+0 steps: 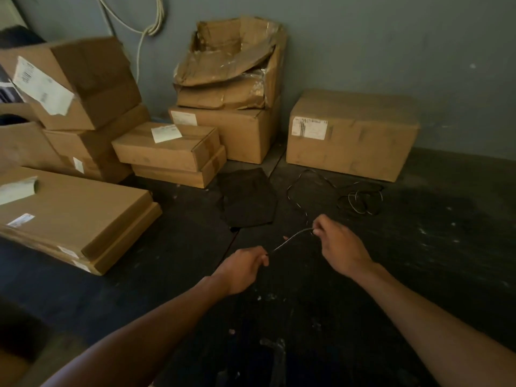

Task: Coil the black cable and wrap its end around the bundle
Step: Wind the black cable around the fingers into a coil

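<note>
A short span of the black cable (pixel 290 239) is held taut between two bare hands above a dark floor (pixel 418 261). The left hand (pixel 243 270) is closed around one end of the span, its fingers (pixel 261 259) curled shut on the cable; the right hand (pixel 339 247) pinches the cable further along, thumb and fingers pressed together on it. From the right hand the cable is seen to run away across the floor, looping out and back to a loose tangle lying just in front of a sealed cardboard box (pixel 353 134) at the far right.

The cable is judged to be thin, light and limp, bending easily yet prone to twisting and snagging on its own loops; it would best be drawn in near the held end, loop by loop, with the tangle left to unwind freely. Its gloss suggests it may slip through a slack hold.

The floor is dark, scuffed and flecked with pale debris, and a black mat (pixel 247 198) lies flat between the hands and the boxes. Stacked cartons (pixel 83 88) are crowded along the left and the far wall (pixel 391 37), one crushed open box (pixel 231 62) set on top of another. A pale cord (pixel 145 32) hangs on the wall.
</note>
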The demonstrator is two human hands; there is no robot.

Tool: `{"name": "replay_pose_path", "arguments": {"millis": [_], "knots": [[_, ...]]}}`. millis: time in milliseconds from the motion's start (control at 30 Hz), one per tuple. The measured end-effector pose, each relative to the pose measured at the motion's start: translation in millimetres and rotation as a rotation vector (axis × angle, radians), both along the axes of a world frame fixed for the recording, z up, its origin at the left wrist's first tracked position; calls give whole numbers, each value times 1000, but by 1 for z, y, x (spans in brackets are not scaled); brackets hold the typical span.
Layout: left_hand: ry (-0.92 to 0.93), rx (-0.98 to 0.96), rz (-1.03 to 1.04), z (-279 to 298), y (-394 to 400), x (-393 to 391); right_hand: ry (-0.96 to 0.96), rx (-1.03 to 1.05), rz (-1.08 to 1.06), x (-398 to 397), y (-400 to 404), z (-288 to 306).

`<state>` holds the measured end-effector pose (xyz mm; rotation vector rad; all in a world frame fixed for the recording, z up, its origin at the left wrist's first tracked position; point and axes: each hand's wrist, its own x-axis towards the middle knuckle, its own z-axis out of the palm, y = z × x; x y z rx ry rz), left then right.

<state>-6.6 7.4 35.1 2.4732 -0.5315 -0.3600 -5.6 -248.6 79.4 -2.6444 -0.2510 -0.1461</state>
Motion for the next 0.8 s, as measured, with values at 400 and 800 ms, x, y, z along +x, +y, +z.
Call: {"name": "replay_pose_path", "arguments": {"millis": [400,800], "knots": [[9,-263,126,49,1,17,-140,381,-266,28,-46,56],[279,-588,21,130,-47,28,-101,247,81,19,-26,83]]}}
